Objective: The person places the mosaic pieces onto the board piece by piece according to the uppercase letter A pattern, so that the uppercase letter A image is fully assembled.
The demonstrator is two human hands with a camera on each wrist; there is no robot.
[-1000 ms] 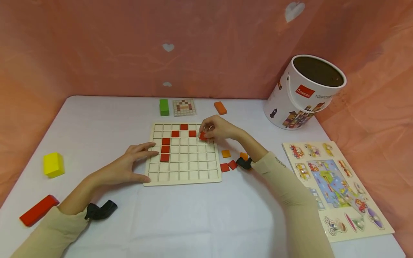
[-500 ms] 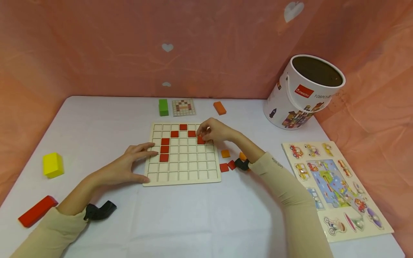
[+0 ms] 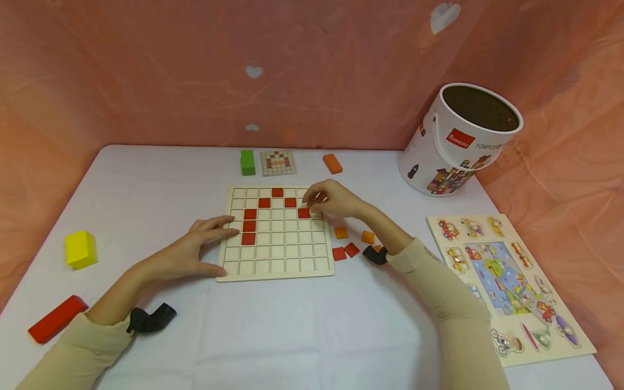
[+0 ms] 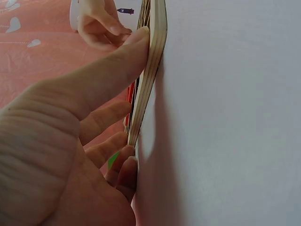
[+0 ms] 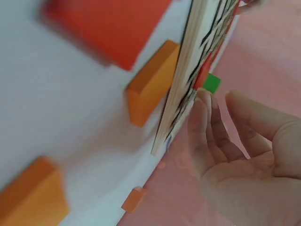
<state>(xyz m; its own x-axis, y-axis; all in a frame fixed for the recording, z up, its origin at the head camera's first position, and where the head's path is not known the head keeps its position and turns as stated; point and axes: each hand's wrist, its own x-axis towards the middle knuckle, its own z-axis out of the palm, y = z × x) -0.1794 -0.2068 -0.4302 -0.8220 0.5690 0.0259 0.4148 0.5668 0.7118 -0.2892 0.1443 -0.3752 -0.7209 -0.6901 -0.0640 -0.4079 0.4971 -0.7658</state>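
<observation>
The left hand (image 3: 187,250), fingers spread, rests on the left edge of the board (image 3: 278,252). A red tile (image 3: 304,213) lies in its square; the right hand (image 3: 339,200), just beside, thumb and fingers parted, grips nothing: placing looks finished. Next probably calls for fetching a loose tile (image 3: 339,253) from the counter (image 3: 273,336).

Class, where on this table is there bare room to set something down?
Bare white cloth lies on the near side of the grid board, between the left sleeve and right sleeve. Another patch: far left, between the yellow block and green block. Crowded: between the grid board and puzzle board, with red tiles and orange tiles.
</observation>
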